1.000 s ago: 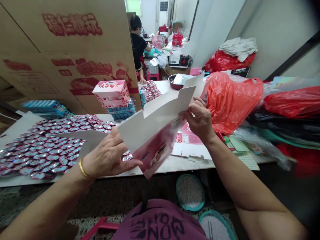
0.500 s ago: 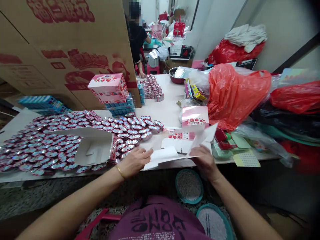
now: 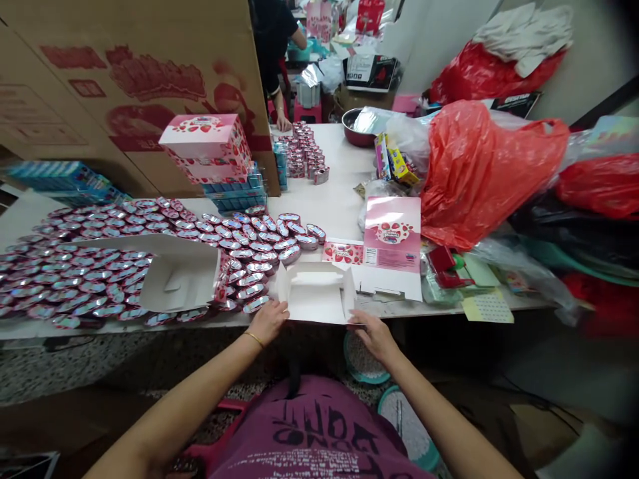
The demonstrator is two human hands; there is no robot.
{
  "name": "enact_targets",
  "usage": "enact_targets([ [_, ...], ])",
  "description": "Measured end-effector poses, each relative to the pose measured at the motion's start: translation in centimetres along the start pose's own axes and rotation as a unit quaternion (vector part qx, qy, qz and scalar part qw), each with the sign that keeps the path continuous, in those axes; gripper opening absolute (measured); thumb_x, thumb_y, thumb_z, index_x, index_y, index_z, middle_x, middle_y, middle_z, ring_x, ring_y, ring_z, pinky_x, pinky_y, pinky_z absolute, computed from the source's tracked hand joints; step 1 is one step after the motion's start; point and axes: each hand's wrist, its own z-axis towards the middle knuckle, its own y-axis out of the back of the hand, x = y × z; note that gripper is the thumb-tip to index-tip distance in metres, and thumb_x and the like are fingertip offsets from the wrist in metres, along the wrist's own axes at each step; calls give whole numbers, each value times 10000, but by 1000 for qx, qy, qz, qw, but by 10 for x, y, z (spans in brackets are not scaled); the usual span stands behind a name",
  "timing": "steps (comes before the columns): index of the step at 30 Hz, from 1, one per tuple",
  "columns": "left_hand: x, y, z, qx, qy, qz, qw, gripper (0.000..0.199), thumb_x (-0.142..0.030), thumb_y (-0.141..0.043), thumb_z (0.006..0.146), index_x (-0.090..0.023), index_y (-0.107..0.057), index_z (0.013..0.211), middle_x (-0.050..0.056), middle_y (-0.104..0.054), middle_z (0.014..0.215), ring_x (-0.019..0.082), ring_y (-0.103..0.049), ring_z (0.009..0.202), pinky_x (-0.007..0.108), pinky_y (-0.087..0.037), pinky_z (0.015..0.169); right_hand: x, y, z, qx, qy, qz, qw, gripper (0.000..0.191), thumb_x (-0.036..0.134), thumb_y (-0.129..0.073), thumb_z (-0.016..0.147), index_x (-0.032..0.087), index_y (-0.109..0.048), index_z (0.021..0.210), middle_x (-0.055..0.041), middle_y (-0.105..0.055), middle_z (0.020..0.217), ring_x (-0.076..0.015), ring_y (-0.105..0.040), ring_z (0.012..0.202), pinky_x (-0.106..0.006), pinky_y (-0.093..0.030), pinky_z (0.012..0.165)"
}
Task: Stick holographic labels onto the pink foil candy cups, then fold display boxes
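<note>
Between my two hands, at the front edge of the table, a small white carton (image 3: pixel 317 303) shows its inside, with its side walls raised. My left hand (image 3: pixel 269 320) grips its left front corner with closed fingers. At the right front corner, my right hand (image 3: pixel 373 332) pinches the carton's side. A flat pink strawberry-print box sheet (image 3: pixel 392 233) lies just behind on the right. To the left, an open white box (image 3: pixel 182 276) rests on its side among many shiny, pink-edged oval packs (image 3: pixel 100 273).
A big brown cardboard box (image 3: pixel 150 73) stands at the back left, with a pink strawberry box (image 3: pixel 204 143) on blue packs before it. Red plastic bags (image 3: pixel 489 173) and a red stapler (image 3: pixel 444 266) lie on the right. Another person's arm (image 3: pixel 279 106) reaches in at the back.
The white card in my hands has gone from a loose, tilted sheet to a carton with raised walls. My right hand has moved left, and the pink sheet behind is now uncovered.
</note>
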Motion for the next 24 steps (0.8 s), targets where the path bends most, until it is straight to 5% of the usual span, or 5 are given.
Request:
enact_targets([
  [3, -4, -15, 8, 24, -9, -35, 999, 143, -239, -494, 813, -158, -608, 782, 72, -579, 849, 196, -518, 816, 324, -386, 690, 21, -11, -3, -74, 16, -77, 994, 407, 232, -474, 835, 249, -452, 1242, -81, -596, 1134, -238, -539, 1061, -446, -395, 933],
  [11, -16, -9, 4, -29, 208, -186, 960, 560, -337, -558, 775, -167, -347, 1265, 127, -559, 1159, 206, -600, 933, 297, -472, 747, 27, -53, 48, 163, 103, -178, 965, 702, 352, -593, 760, 270, -259, 1372, -67, -360, 1385, -306, -332, 1247, -486, -273, 1021],
  [16, -59, -7, 12, -63, 116, -119, 984, 734, -303, -555, 759, -133, -183, 1368, 203, -297, 1395, 271, -432, 1195, 368, -409, 930, 20, -62, 66, 207, 75, -187, 957, 554, 388, -439, 846, 276, -274, 1362, -69, -385, 1367, -277, -374, 1220, -471, -392, 925],
  [20, -71, -20, 37, 20, 101, -54, 993, 919, -394, -623, 683, -102, -113, 1390, 202, -221, 1426, 307, -135, 1338, 539, -165, 1050, 20, -56, 68, 188, 75, -160, 966, 419, 272, -334, 887, 182, -418, 1287, -99, -454, 1312, -235, -397, 1213, -452, -373, 964],
  [24, -56, -32, 48, 28, 109, -42, 993, 809, -432, -552, 739, -160, -159, 1392, 190, -349, 1359, 319, -177, 1323, 595, -96, 1028, 12, -25, 62, 45, 72, -97, 992, 438, 148, -305, 868, 152, -422, 1289, -114, -466, 1297, -212, -367, 1242, -419, -344, 1014],
])
